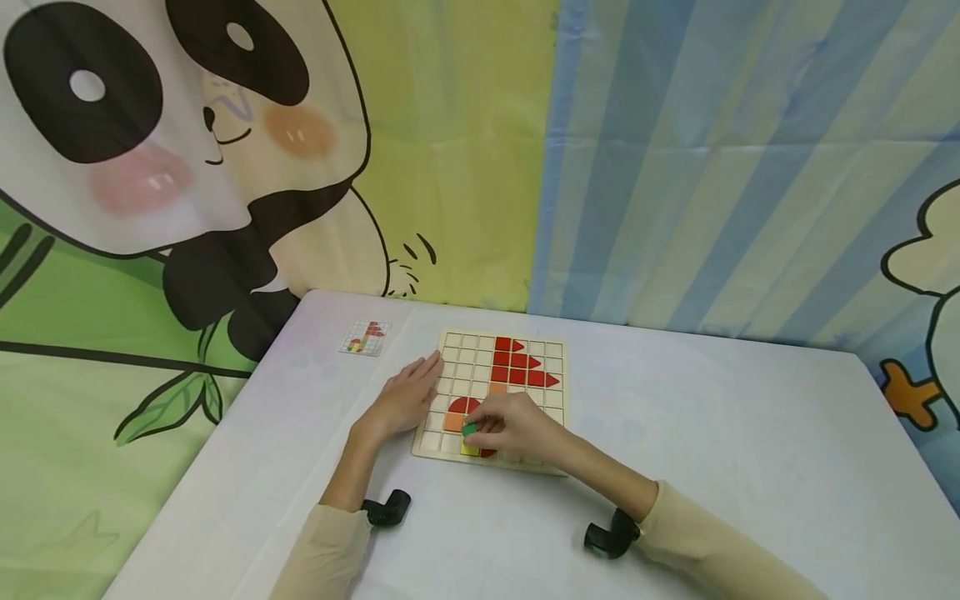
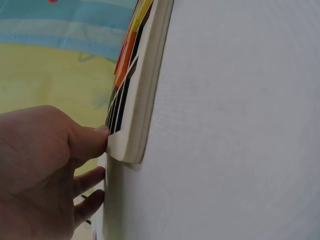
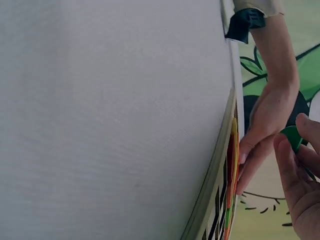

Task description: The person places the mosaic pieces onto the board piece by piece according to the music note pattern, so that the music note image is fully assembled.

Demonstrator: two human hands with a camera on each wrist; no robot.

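Note:
A wooden grid board (image 1: 465,364) lies on the table, with red, orange and yellow pieces set in some of its squares. My right hand (image 1: 517,425) is over the board's lower middle and pinches a small green piece (image 1: 469,429) between thumb and finger. In the right wrist view the green piece (image 3: 292,136) shows at the fingertips, apart from the board. My left hand (image 1: 408,393) rests at the board's left edge with fingers extended. In the left wrist view its thumb touches the board's rim (image 2: 131,145). The right hand hides part of the board.
A small pattern card (image 1: 365,338) with a coloured grid picture lies on the white table (image 1: 712,442), left of the board's top. Behind the table hangs a printed curtain (image 1: 450,150) with a panda. Each wrist wears a black camera mount (image 1: 388,507).

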